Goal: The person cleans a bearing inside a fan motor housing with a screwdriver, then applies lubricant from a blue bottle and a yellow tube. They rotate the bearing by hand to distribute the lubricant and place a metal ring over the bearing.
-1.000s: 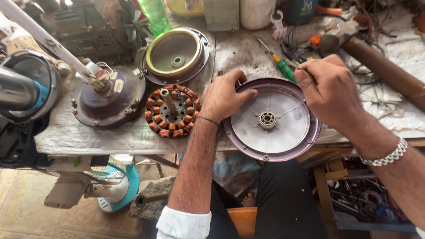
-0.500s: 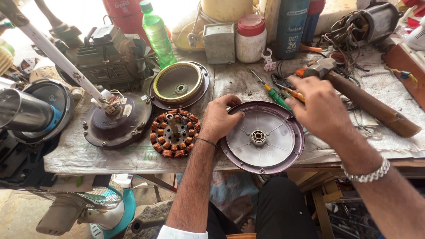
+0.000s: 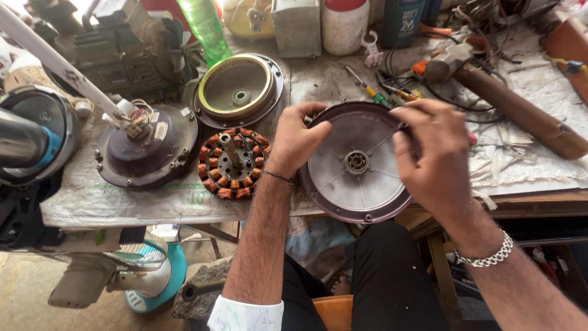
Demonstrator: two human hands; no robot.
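Both hands grip the round cover [image 3: 358, 184] at the bench's [image 3: 122, 205] near edge: left hand [image 3: 297, 144] clasps its rim at ten o'clock, right hand [image 3: 438, 156] at two o'clock. The copper stator [image 3: 229, 162] lies just beside the cover at nine o'clock.

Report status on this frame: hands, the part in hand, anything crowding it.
Left hand and right hand both grip the rim of the round maroon metal fan-motor cover. Cover at bench edge, inner face up. Copper-wound stator beside left hand, apart.
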